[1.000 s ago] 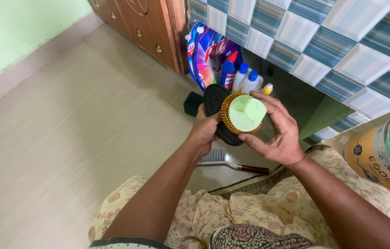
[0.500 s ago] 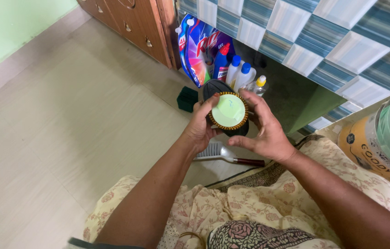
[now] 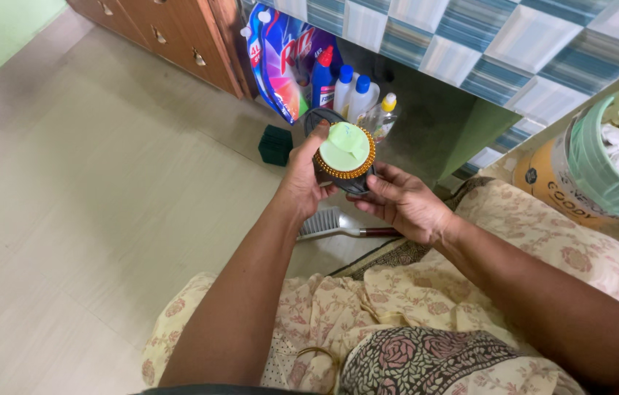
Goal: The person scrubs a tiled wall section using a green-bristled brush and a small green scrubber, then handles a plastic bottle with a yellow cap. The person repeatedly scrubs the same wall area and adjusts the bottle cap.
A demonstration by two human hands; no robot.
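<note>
The right hand [image 3: 404, 205] has slid off the green disc [image 3: 344, 148] since a moment ago and now lies open-palmed just under it, fingertips touching the black pad [image 3: 353, 183] behind. The left hand [image 3: 302, 179] keeps its grip, fingers curled round the disc's gold beaded rim, holding both pieces up over the floor. Beyond lie a brush [image 3: 331, 223], a green box [image 3: 276, 144] and bottles [image 3: 353, 95].

Lying mostly hidden behind the green disc [image 3: 344, 146]: a black pad [image 3: 346, 183]. Running off the right edge: bucket [image 3: 602, 183]. Being covered at its handle end by the right hand [image 3: 404, 205]: brush [image 3: 327, 225]. Standing half hidden behind the pouch [image 3: 280, 58]: bottles [image 3: 353, 91].
</note>
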